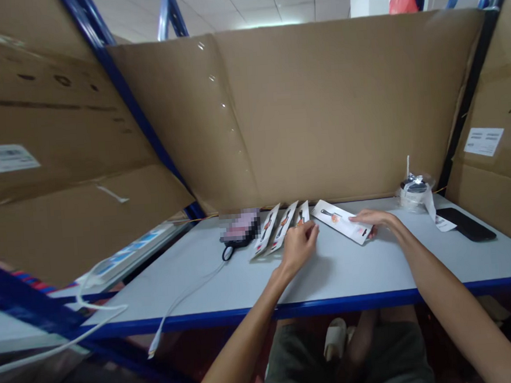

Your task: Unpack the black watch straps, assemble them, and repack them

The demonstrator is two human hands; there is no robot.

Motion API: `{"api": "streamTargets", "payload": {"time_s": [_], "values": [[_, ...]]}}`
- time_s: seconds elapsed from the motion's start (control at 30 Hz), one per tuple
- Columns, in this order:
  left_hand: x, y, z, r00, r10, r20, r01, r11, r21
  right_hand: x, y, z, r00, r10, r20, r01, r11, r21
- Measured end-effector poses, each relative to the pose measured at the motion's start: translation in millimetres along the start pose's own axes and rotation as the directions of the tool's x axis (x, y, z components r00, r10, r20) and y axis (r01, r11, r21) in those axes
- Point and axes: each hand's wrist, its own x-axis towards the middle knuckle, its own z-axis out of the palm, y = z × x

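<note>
My right hand [371, 221] grips the lower right end of a white packaging card [338, 220], printed with a black-handled utensil and an orange picture. The card is tilted across the table, its far end pointing up and left. My left hand [300, 244] is closed, fingers curled, right in front of another such card [302, 211] and hiding its lower part. Whether the fingers pinch that card I cannot tell. To its left, two similar cards, the middle one [284, 227] and the leftmost one [266, 231], lean in a slanted, overlapping row.
A dark-cased device [240, 227] with a blurred screen lies left of the cards. A white cable [187, 286] hangs over the blue table edge [333, 305]. At right are a bagged cup [414, 195] and a black flat object [468, 224]. Cardboard panels [341, 109] enclose the table.
</note>
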Motion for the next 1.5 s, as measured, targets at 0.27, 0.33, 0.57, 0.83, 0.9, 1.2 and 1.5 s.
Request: {"api": "streamTargets", "payload": {"time_s": [0.27,0.33,0.57,0.83,0.9,1.2,1.5], "values": [[30,28,54.5,0.983,-0.031,0.181,-0.007,0.980,0.201,12,8,0,0.992,-0.014,-0.121,0.016,1.000,0.012],[35,19,58.5,0.984,-0.084,0.155,0.045,0.969,0.241,15,9,-1,0.988,-0.029,-0.153,0.031,0.999,0.010],[31,-4,45.6,0.983,-0.167,0.083,0.130,0.934,0.331,20,11,-2,0.980,-0.082,-0.184,0.078,0.997,-0.030],[29,-13,58.4,0.947,-0.304,0.106,0.311,0.949,-0.048,10,-2,8,0.992,-0.088,-0.094,0.104,0.977,0.189],[32,-18,62.0,0.937,-0.335,0.098,0.347,0.924,-0.160,9,-4,8,0.985,-0.079,-0.152,0.114,0.963,0.243],[40,-16,70.4,0.896,-0.352,0.269,0.429,0.537,-0.727,-6,-31,21,0.943,-0.171,-0.286,0.296,0.826,0.480],[48,-6,40.7,0.863,-0.323,0.388,0.341,-0.193,-0.920,1,-55,99,0.929,-0.316,-0.193,0.369,0.737,0.566]]}}
